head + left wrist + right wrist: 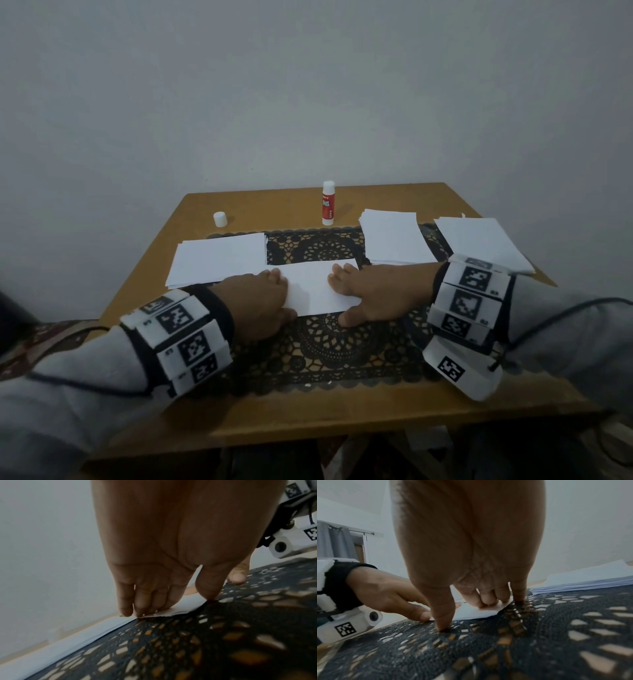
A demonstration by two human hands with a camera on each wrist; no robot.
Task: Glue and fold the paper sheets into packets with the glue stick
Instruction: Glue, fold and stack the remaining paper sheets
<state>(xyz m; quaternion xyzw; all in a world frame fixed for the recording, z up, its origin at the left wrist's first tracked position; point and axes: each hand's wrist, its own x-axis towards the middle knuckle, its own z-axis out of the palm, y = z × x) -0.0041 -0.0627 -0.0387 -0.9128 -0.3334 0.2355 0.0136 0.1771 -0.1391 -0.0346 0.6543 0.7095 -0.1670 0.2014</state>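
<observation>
A folded white paper strip (317, 287) lies across the black lace mat (329, 346) at the table's middle. My left hand (275, 293) presses its left end with flat fingers (137, 608), and the thumb (207, 592) sits at the near edge. My right hand (346, 294) presses the right end with its fingers (488, 600), while its thumb (443, 624) rests on the mat just off the paper (474, 613). The red and white glue stick (327, 204) stands upright and uncapped at the back. Its white cap (219, 219) stands apart at the back left.
A stack of white sheets (219, 262) lies left of the mat. Two more stacks sit at the right (394, 240) and far right (483, 243), behind my right wrist. The wooden table (308, 411) stands against a plain wall.
</observation>
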